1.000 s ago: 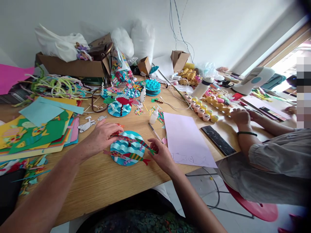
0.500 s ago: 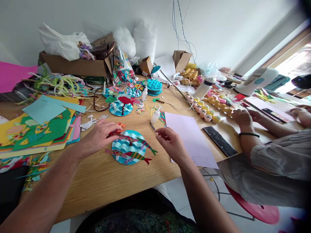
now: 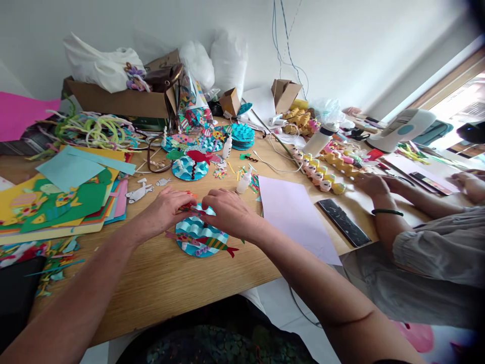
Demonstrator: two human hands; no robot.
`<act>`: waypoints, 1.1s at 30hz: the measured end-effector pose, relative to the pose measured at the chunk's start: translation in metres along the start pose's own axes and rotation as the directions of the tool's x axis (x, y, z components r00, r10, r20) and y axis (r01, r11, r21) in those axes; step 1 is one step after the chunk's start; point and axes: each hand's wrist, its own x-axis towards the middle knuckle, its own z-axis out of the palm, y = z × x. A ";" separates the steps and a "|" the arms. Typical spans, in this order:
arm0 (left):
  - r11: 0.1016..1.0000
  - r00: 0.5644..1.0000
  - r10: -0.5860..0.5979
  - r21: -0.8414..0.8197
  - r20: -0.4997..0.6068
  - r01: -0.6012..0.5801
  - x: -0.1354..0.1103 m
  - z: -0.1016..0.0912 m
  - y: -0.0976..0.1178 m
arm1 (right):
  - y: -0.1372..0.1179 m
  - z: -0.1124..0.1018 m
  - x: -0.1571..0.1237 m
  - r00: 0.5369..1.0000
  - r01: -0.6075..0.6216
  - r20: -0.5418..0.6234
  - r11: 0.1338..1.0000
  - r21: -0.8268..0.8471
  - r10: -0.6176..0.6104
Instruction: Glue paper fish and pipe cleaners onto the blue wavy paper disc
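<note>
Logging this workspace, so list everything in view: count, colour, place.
Table: one, brown, centre.
Nearest disc: one, blue-white, front centre.
Red-tailed fish: one, green-striped, on that disc.
Other discs: several, blue, back centre.
Squeeze bottles: two, white, mid-table.
Near sheet: one, lilac, right.
Flat slab: one, black, beside sheet.
Paper stack: one, multicoloured, left.
Fuzzy strands: many, green-white, back left.
Boxes: at least three, brown, along wall.
Capped bottle: one, white, back right.
Co-worker: one, grey-sleeved, right.
Small clutter: uncountable, mixed, throughout.
Left hand: one, bare, disc's far left.
Right hand: one, bare, over disc.
</note>
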 end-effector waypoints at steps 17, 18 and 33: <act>1.000 0.999 0.020 -0.014 0.037 -0.020 0.013 -0.001 -0.003 | 0.004 0.003 0.013 0.997 -0.031 0.064 0.998 -0.046 0.034; 1.000 0.999 0.021 -0.009 0.039 -0.021 0.014 -0.001 -0.004 | 0.004 0.003 0.013 0.997 -0.031 0.066 0.998 -0.047 0.035; 0.997 0.999 -0.028 -0.065 0.020 0.029 0.010 -0.006 -0.003 | 0.003 0.005 0.011 0.997 -0.035 0.071 0.998 -0.051 0.038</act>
